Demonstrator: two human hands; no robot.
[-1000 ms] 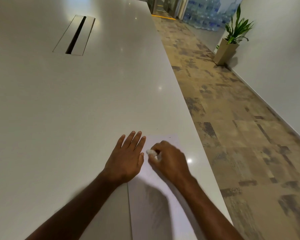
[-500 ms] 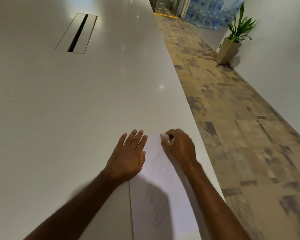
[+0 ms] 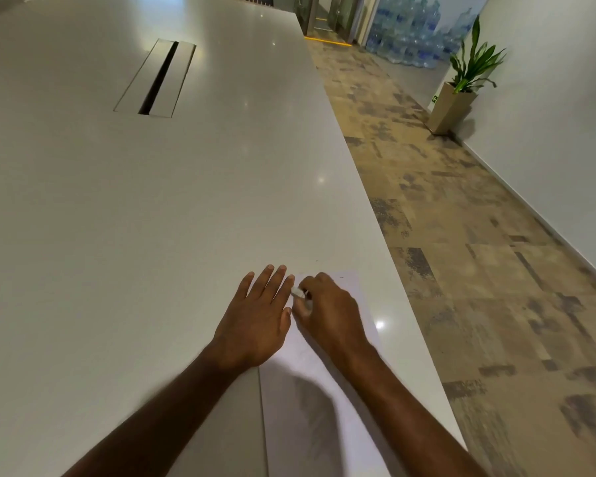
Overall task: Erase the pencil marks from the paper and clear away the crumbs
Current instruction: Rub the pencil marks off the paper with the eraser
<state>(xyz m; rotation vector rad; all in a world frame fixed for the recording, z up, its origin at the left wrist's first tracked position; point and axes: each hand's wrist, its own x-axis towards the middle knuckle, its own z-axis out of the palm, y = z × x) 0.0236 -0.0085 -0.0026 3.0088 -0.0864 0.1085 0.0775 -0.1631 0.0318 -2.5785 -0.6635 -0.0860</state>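
A white sheet of paper (image 3: 327, 411) lies near the right edge of the long white table (image 3: 152, 218). My left hand (image 3: 258, 318) rests flat, fingers straight, on the paper's left edge and the table. My right hand (image 3: 327, 311) pinches a small white eraser (image 3: 298, 293) against the upper left part of the sheet, right beside my left fingertips. Faint pencil marks show on the paper below my hands. A few tiny dark crumbs (image 3: 341, 277) lie near the sheet's top edge.
A cable slot with a dark gap (image 3: 159, 79) is set into the table far ahead. The table's right edge drops to a patterned floor (image 3: 479, 270). A potted plant (image 3: 461, 80) stands by the wall, with water bottles (image 3: 410, 32) stacked behind.
My right hand with the eraser went up to the sheet's top edge, then came back left and down beside my left fingertips. My left hand stayed flat on the paper.
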